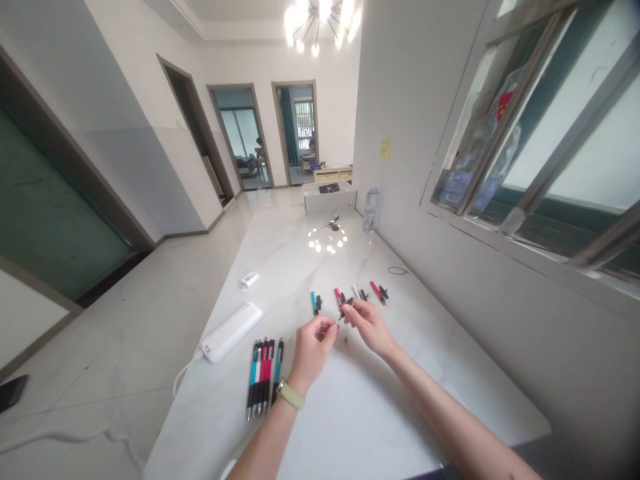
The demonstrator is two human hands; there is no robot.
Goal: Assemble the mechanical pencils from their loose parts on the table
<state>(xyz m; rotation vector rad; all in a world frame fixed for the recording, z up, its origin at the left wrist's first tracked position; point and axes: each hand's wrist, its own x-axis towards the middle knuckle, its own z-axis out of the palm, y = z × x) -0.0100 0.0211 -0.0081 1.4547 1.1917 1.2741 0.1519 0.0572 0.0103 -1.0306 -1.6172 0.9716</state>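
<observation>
My left hand [311, 347] and my right hand [367, 323] meet over the white marble table [360, 400], both with fingers pinched. The left pinches a small thin part I cannot name. The right pinches a small dark pen piece [345, 308]. Just beyond them lie loose pen parts: a teal barrel [315, 302], a red barrel [338, 296], a white piece [356, 291] and another red barrel [377, 291], each with a black cap beside it. A row of several assembled pens [264, 375] lies left of my left wrist.
A white power strip [231, 331] with its cable lies left of the pens. A small white card [249, 280], a black loop [398, 270], keys [334, 223], a clear bottle [371, 209] and a white box [329, 197] sit farther off. The wall runs along the right.
</observation>
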